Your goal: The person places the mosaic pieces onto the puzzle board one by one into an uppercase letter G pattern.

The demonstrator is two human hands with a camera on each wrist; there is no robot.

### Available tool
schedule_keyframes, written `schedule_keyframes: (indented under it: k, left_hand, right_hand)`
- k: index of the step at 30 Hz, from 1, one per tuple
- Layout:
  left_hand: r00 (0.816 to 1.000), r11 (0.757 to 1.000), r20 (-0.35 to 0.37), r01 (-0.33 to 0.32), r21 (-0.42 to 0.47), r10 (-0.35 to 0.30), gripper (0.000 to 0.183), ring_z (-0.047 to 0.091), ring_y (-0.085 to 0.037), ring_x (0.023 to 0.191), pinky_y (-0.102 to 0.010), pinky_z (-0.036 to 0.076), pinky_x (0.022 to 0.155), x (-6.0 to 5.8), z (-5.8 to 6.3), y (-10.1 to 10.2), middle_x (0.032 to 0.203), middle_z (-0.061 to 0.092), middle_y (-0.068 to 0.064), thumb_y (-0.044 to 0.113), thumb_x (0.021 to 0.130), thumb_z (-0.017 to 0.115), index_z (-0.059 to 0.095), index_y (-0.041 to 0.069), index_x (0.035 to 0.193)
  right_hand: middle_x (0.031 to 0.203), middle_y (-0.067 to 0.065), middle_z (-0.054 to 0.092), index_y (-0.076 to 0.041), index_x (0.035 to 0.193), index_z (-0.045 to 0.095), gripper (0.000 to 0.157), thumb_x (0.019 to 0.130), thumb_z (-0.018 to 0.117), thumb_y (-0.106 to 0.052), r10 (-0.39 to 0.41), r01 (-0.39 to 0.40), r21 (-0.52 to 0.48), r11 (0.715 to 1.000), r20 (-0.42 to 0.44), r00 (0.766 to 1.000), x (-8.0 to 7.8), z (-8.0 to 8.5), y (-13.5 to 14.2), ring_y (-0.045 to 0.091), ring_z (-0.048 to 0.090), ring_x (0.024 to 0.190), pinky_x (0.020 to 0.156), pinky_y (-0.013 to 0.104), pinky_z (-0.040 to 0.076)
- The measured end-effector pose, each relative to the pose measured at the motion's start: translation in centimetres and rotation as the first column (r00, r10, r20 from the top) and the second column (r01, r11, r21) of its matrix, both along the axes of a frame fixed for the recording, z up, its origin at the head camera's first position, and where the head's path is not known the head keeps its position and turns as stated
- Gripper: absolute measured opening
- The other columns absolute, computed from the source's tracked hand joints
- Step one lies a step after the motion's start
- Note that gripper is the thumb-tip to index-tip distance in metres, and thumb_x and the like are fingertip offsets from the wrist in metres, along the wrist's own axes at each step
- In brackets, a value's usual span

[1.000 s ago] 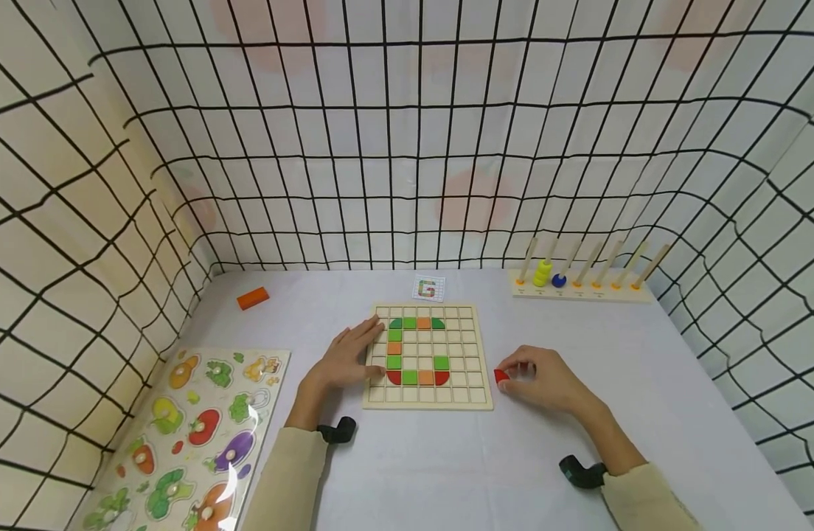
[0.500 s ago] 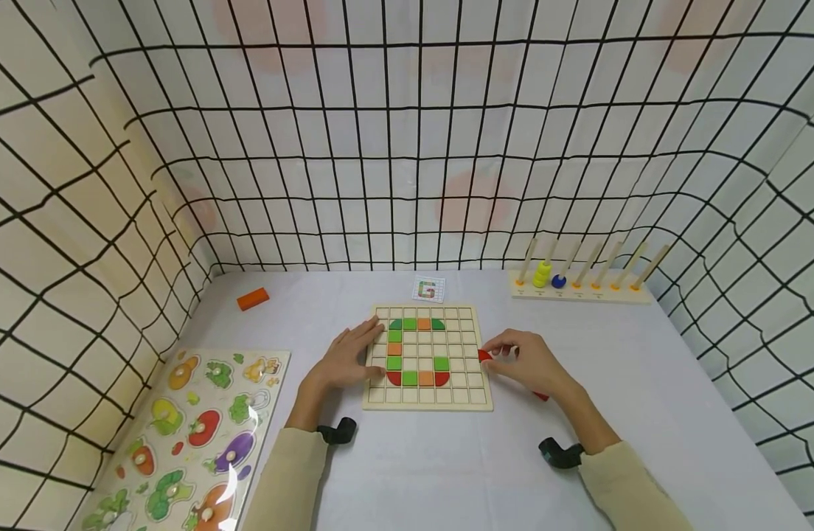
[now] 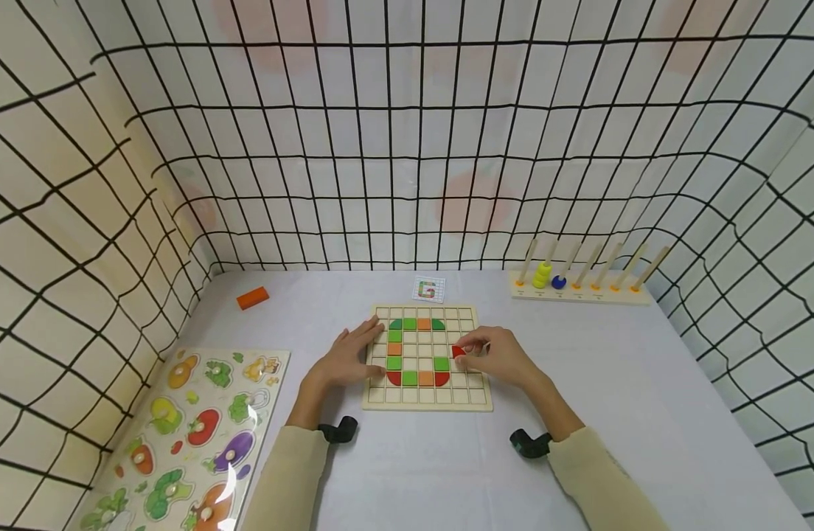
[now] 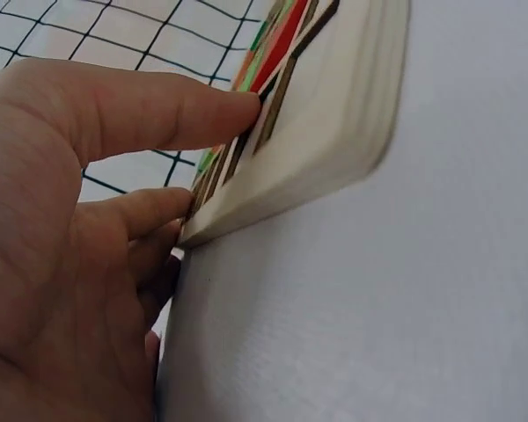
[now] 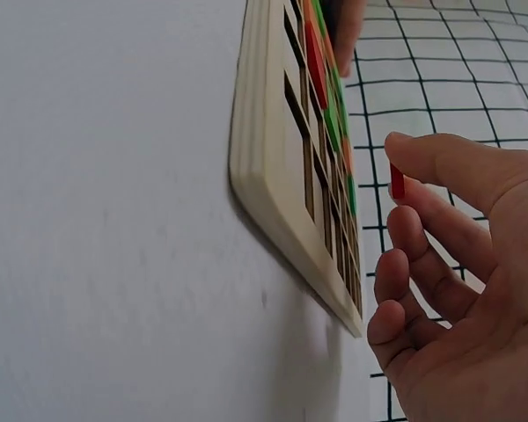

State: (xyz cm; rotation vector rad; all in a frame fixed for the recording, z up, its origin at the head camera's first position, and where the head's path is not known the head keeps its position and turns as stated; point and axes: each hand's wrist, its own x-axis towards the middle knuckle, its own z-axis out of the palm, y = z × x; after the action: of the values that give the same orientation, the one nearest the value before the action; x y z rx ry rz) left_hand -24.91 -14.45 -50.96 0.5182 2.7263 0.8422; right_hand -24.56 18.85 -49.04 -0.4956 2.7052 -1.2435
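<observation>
A wooden grid board point(image 3: 426, 404) lies on the table, with green, orange and red tiles set in its squares in a G-like outline. My left hand point(image 3: 346, 359) rests along the board's left side, fingers extended, thumb touching the front-left squares; in the left wrist view the thumb point(image 4: 172, 110) lies on the grid at the edge. Between thumb and forefinger, my right hand point(image 3: 500, 355) pinches a red tile point(image 3: 458, 352) with a rounded side. It is over the right part of the board, just beyond a green tile point(image 3: 441, 363). The right wrist view shows the red tile point(image 5: 397, 182) edge-on.
Behind the board lies a small pattern card point(image 3: 429, 289). A peg stand point(image 3: 579, 295) with yellow and blue beads is at back right, an orange block point(image 3: 253, 298) at back left. A vegetable puzzle board point(image 3: 201, 450) lies front left. Black netting point(image 3: 416, 157) encloses the table.
My right hand has carried the red tile leftward from the table beside the board to over its squares. A red piece glimpsed under the right wrist is now out of sight. The left hand stays put.
</observation>
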Motion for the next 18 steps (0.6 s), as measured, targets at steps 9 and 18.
schedule_keyframes:
  k: [9, 18]
  left_hand:
    - [0.999, 0.998, 0.028, -0.019, 0.056, 0.017, 0.093, 0.013, -0.021, 0.162, -0.049, 0.004, 0.133, 0.1, 0.0, 0.0, 0.174, 0.016, 0.001, 0.031, 0.082, 0.074, 0.031, 0.014, 0.163]
    - [0.998, 0.992, 0.065, -0.017, 0.124, 0.009, 0.09, 0.011, -0.027, 0.162, -0.051, 0.007, 0.132, 0.3, 0.3, -0.6, 0.173, 0.019, 0.005, 0.031, 0.086, 0.077, 0.032, 0.017, 0.163]
  right_hand:
    - [0.087, -0.001, 0.067, -0.012, 0.109, 0.079, 0.026, 0.086, 0.083, -0.024, -0.009, 0.009, -0.004, 1.0, 0.022, 1.0, -0.5, -0.3, -1.9, 0.017, 0.055, 0.084, 0.072, 0.026, 0.045]
    - [0.081, -0.002, 0.061, -0.014, 0.106, 0.079, 0.021, 0.089, 0.081, -0.025, -0.043, 0.042, 0.017, 0.999, 0.04, 0.998, -1.2, -0.8, -3.4, 0.016, 0.049, 0.073, 0.064, 0.026, 0.038]
